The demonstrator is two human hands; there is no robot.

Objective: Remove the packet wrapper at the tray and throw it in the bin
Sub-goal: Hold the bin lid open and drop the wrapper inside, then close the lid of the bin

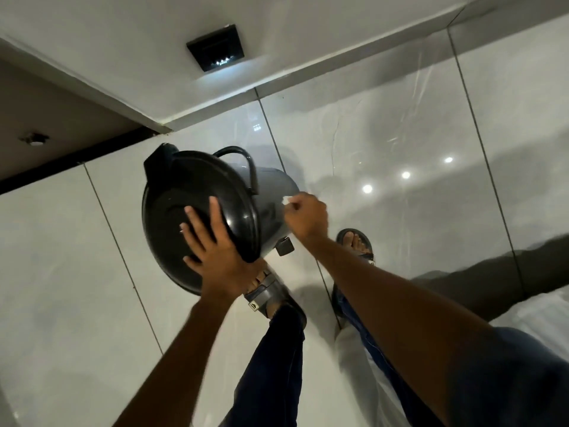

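Note:
A grey pedal bin with a black round lid stands on the tiled floor below me. My left hand lies flat on the lid with its fingers spread, gripping the lid's near edge. My right hand hovers beside the bin's right side, its fingers pinched on a small white packet wrapper. The bin's black carry handle sticks up behind the lid, and its black foot pedal shows at the base. The inside of the bin is hidden.
My two sandalled feet stand on glossy pale floor tiles close to the bin. A white skirting and wall run behind the bin, with a black square wall plate. A dark wooden panel is at the left.

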